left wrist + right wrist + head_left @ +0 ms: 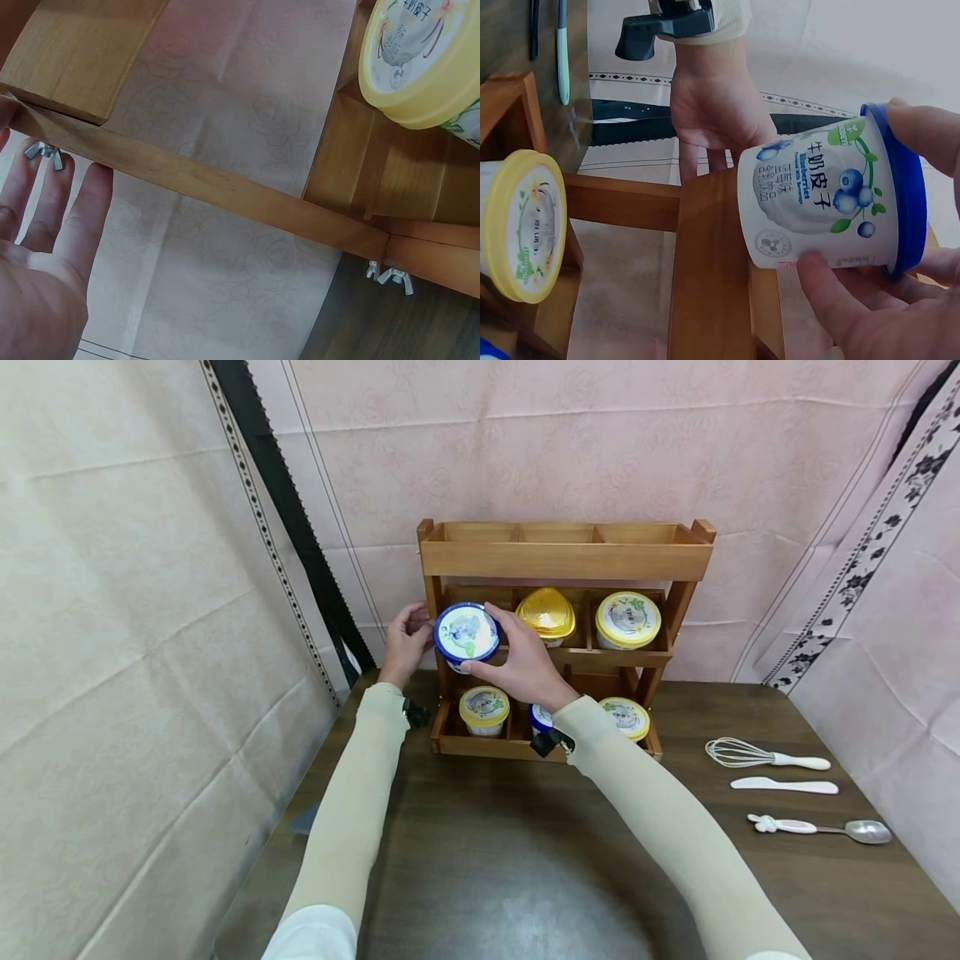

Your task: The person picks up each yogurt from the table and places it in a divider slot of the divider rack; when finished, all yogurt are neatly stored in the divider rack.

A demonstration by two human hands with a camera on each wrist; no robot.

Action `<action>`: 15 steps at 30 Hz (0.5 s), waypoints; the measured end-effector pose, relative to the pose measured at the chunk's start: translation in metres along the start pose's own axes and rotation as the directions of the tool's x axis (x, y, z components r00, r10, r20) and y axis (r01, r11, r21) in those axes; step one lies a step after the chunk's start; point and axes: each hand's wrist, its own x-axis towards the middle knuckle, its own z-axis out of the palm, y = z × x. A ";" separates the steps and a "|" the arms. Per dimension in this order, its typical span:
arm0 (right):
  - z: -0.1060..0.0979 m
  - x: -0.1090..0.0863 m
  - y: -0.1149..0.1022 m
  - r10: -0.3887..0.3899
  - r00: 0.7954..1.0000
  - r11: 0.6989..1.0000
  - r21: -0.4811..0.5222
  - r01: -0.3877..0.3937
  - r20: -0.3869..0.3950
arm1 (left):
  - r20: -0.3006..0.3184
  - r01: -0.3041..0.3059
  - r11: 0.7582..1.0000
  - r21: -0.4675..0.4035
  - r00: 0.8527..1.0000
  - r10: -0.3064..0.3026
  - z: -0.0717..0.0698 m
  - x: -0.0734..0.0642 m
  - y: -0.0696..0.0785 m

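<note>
My right hand (528, 664) grips a white tub with a blue lid (467, 632) in front of the rack's left middle compartment. Blueberries are printed on the tub's side (821, 199), and its lid end lies between thumb and fingers in the right wrist view. My left hand (407, 643) holds the left upright of the wooden rack (566, 561), its fingertips at the post (202, 184) beside a wing nut (46, 152). On the middle tier stand a tub with a domed yellow lid (546, 612) and a flat yellow-lidded tub (628, 620).
On the bottom tier are yellow-lidded tubs (483, 710) and a blue-lidded one (539, 718), partly behind the right arm. A whisk (765, 755), a white knife (783, 786) and a spoon (821, 828) lie at the table's right. Cloth curtains (585, 452) surround the table.
</note>
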 end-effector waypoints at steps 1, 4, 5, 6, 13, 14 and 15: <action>0.000 0.002 0.000 0.002 1.000 1.000 -0.004 -0.002 -0.008 | 0.001 0.001 1.000 0.000 1.000 -0.001 0.000 0.000 0.000; 0.000 0.008 0.001 0.024 0.999 1.000 -0.008 -0.024 -0.023 | 0.004 0.005 1.000 -0.002 1.000 -0.005 0.000 0.000 -0.001; 0.000 0.010 0.000 0.034 0.999 0.999 -0.006 -0.034 -0.026 | 0.005 0.008 1.000 -0.003 1.000 -0.008 0.000 0.000 -0.001; 0.001 0.011 0.000 0.043 0.999 0.999 -0.006 -0.043 -0.028 | 0.006 0.012 1.000 -0.001 1.000 -0.012 0.000 0.000 0.000; 0.003 0.025 -0.001 0.073 0.997 0.997 -0.037 -0.074 -0.035 | 0.000 0.006 1.000 0.012 1.000 -0.006 -0.001 0.002 -0.002; 0.004 0.027 -0.001 0.081 0.996 0.996 -0.039 -0.082 -0.037 | -0.001 0.004 1.000 0.012 1.000 -0.004 -0.001 0.002 -0.002; 0.005 0.029 -0.001 0.086 0.995 0.995 -0.040 -0.088 -0.040 | -0.002 0.003 1.000 0.013 1.000 -0.003 0.000 0.001 -0.002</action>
